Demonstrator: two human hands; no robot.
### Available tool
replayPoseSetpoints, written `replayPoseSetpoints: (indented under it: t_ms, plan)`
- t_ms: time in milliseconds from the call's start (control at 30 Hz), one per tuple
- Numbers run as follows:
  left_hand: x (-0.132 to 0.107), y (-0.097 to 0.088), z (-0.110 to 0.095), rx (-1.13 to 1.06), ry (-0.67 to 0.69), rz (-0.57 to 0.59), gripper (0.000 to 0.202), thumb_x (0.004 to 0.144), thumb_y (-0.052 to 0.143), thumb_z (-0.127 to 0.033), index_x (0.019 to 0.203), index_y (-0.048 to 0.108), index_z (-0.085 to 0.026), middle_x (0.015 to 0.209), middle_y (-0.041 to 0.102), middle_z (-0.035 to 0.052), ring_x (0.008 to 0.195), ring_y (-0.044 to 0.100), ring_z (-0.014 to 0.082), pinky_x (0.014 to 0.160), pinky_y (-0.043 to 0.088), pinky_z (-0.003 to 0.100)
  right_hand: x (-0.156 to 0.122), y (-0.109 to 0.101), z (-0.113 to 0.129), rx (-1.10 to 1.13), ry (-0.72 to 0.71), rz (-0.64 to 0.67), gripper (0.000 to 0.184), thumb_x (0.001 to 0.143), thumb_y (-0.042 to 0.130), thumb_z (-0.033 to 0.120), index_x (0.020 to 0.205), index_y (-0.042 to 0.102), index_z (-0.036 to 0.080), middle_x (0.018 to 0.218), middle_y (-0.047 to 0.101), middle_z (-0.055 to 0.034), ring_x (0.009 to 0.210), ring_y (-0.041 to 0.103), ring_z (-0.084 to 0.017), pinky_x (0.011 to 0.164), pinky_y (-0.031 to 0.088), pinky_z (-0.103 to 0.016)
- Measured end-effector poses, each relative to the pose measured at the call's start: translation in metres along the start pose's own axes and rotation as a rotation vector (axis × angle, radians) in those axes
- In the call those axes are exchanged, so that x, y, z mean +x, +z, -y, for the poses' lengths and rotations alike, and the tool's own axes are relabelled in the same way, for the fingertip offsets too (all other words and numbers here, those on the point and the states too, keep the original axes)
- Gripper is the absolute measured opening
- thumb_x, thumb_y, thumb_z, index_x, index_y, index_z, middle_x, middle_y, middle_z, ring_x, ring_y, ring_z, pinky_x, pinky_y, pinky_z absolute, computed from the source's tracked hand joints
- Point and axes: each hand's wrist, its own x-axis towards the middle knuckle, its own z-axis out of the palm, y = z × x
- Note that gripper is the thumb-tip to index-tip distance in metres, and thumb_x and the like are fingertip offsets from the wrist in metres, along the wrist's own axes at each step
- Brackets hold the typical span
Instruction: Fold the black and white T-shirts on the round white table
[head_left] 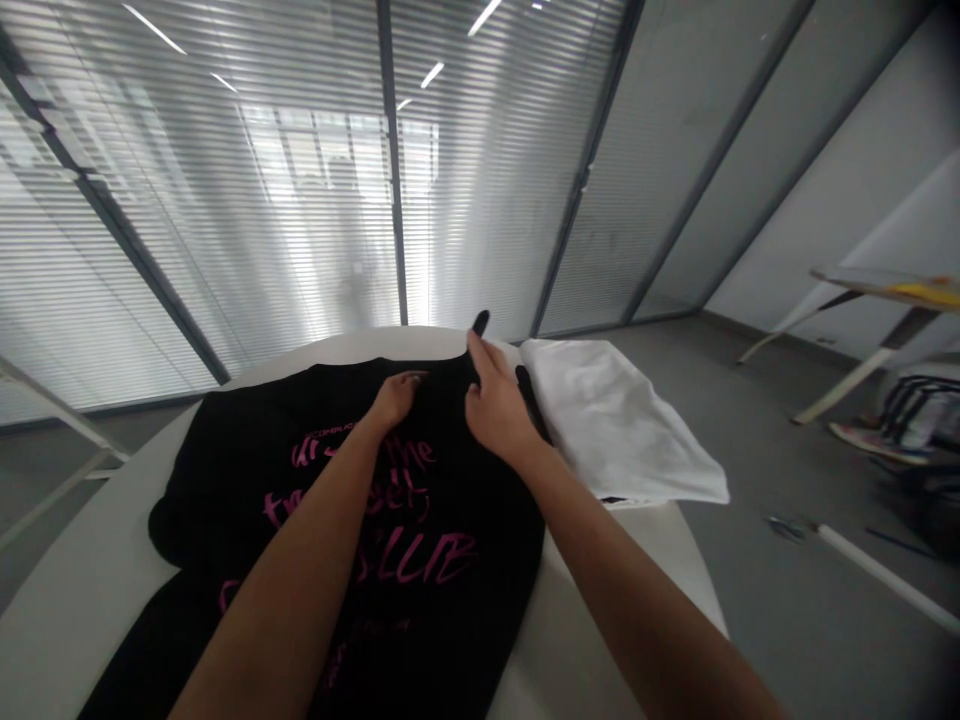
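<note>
A black T-shirt (225, 470) with pink lettering lies spread over a round white table (82, 580). My left hand (396, 395) rests on the shirt near its collar, fingers curled down against the cloth. My right hand (495, 405) sits at the shirt's far right part, fingers closed in a pinch on the black fabric by the shoulder. A black sleeve tip (481, 322) sticks up just past my right fingers.
A folded white garment (622, 425) lies on the table's right side, touching the black shirt. Glass walls with blinds stand behind. On the grey floor at the right are a table's legs (847, 385), shoes, a bag (919, 415) and a white pole (885, 575).
</note>
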Motion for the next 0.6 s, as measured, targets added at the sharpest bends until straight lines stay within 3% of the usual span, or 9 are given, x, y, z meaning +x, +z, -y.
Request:
replayPoseSetpoints:
  t_ms: [100,133,233,333,467,533,600]
  plan:
    - [-0.001,-0.036,0.016,-0.18,-0.07,-0.048,0.066,0.094,0.001,-0.029,0.142,0.044,-0.013,0.136,0.057,0.0124,0.114,0.061,0.0212,0.093,0.05,0.042,-0.013,0.009,0.027,0.037,-0.208,0.299,0.072,0.084,0.041,0.014,0.153,0.023,0.025,0.153,0.033,-0.0041,0.136,0.036,-0.02,0.111,0.035,-0.038]
    - [-0.003,-0.046,0.022,-0.38,-0.176,-0.055,0.069,0.094,0.0,-0.035,0.142,0.045,-0.013,0.132,0.06,0.0135,0.108,0.065,0.0224,0.087,0.053,0.042,-0.015,0.01,0.031,0.046,-0.228,0.366,0.068,0.086,0.042,0.017,0.151,0.027,0.025,0.15,0.037,-0.0043,0.133,0.04,-0.02,0.109,0.037,-0.037]
    - [-0.006,-0.061,0.034,-0.628,-0.359,-0.076,0.069,0.092,0.011,-0.049,0.138,0.05,-0.016,0.123,0.066,0.0134,0.1,0.067,0.0247,0.08,0.054,0.042,-0.015,0.009,0.031,-0.02,-0.101,0.403,0.05,0.09,0.039,0.021,0.14,0.046,0.023,0.136,0.052,-0.0069,0.122,0.051,-0.021,0.103,0.041,-0.034]
    - [-0.006,-0.049,0.03,-0.435,-0.287,-0.098,0.059,0.089,0.029,-0.046,0.133,0.054,-0.017,0.118,0.068,0.0113,0.1,0.065,0.0244,0.084,0.052,0.041,-0.012,0.006,0.018,-0.219,0.111,0.448,0.041,0.091,0.038,0.024,0.127,0.058,0.018,0.123,0.059,-0.0134,0.113,0.057,-0.026,0.096,0.044,-0.039]
    - [-0.008,-0.019,0.014,0.064,-0.081,0.001,0.051,0.084,0.044,-0.039,0.129,0.06,-0.023,0.123,0.063,0.0104,0.112,0.056,0.0283,0.097,0.042,0.044,-0.016,0.005,0.002,-0.395,0.267,0.608,0.042,0.09,0.044,0.033,0.124,0.059,0.014,0.123,0.057,-0.0201,0.113,0.057,-0.033,0.093,0.045,-0.045]
    - [-0.013,-0.008,0.008,0.298,-0.047,0.041,0.049,0.083,0.046,-0.042,0.129,0.061,-0.03,0.125,0.059,0.0104,0.117,0.05,0.0339,0.098,0.037,0.052,-0.02,0.01,-0.003,-0.401,0.277,0.651,0.049,0.09,0.045,0.037,0.133,0.053,0.016,0.131,0.053,-0.0206,0.119,0.052,-0.035,0.094,0.043,-0.047]
    - [-0.019,-0.002,0.006,0.439,-0.022,0.04,0.049,0.084,0.044,-0.043,0.129,0.06,-0.033,0.126,0.056,0.0112,0.118,0.047,0.0363,0.097,0.035,0.056,-0.024,0.018,-0.006,-0.387,0.286,0.655,0.061,0.091,0.043,0.045,0.147,0.036,0.021,0.142,0.044,-0.021,0.126,0.046,-0.038,0.095,0.04,-0.052]
